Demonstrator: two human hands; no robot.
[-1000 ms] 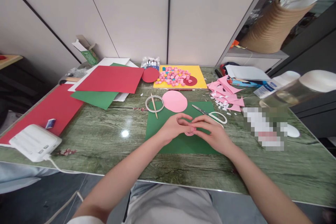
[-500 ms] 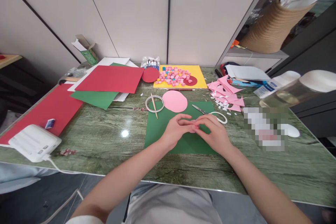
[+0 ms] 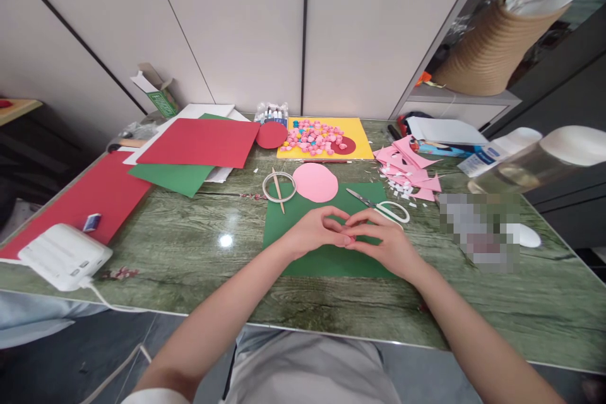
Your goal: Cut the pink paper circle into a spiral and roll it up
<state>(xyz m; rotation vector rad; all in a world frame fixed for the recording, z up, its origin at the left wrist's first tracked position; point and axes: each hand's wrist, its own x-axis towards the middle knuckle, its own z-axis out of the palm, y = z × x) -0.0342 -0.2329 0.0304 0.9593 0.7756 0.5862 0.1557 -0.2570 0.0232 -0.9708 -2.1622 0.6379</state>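
Observation:
Over a green paper sheet [image 3: 341, 265], my left hand [image 3: 317, 230] and my right hand [image 3: 386, 243] meet at the fingertips. Pinched between them is a small pink piece [image 3: 351, 238], mostly covered by the fingers. Just beyond my right hand lie white-handled scissors [image 3: 392, 209], blades pointing to the left. A pink paper circle [image 3: 315, 182] rests at the sheet's far edge. To its left, a pointed wooden stick [image 3: 279, 192] and a clear ring [image 3: 266, 188], possibly a tape roll, overlap on the sheet's corner.
Many small pink, blue and yellow pieces [image 3: 315, 137] cover a yellow sheet [image 3: 357, 129] at the back. Pink paper scraps [image 3: 409, 167] lie right. Red paper [image 3: 199, 142] is stacked left, near a white corded device [image 3: 66, 255]. A clear bottle [image 3: 521, 170] lies far right.
My fingertips have drawn closer together around the small pink piece and now hide more of it. My right hand has shifted slightly down, showing more of the scissors' handles.

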